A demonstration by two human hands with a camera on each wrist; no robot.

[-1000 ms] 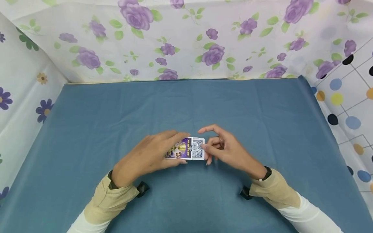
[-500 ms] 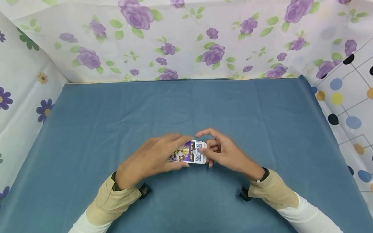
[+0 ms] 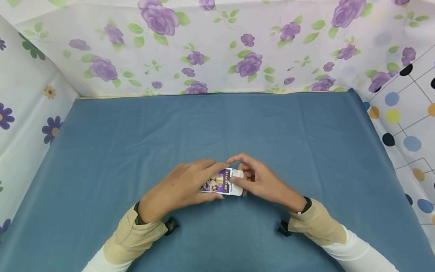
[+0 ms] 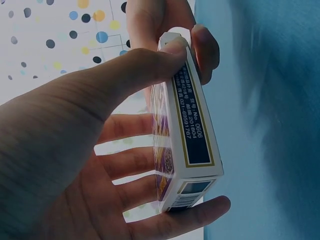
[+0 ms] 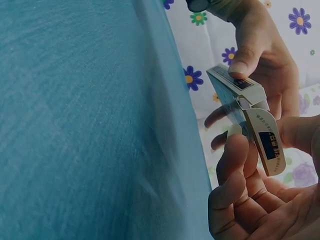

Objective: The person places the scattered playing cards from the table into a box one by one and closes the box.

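Note:
A purple and white playing-card box [image 3: 220,182] is held above the blue cloth. My left hand [image 3: 180,185] grips it along its long sides, thumb on one edge and fingers along the other, as the left wrist view shows on the box's printed side [image 4: 194,125]. At the box's right end is my right hand [image 3: 263,180], with its thumb on top and bent fingers beneath, pinching that end. In the right wrist view the white end flap [image 5: 267,140] stands out from the box's mouth. The cards inside are mostly hidden.
Blue cloth [image 3: 217,128] covers the table. A floral sheet [image 3: 204,45] stands behind it, a flower-patterned sheet [image 3: 30,113] at left and a dotted sheet [image 3: 408,124] at right.
The blue-backed cards that stuck out of the box's right end have slid inside, leaving the white flap showing. Both hands and the box have shifted slightly toward the person; the left also moved right.

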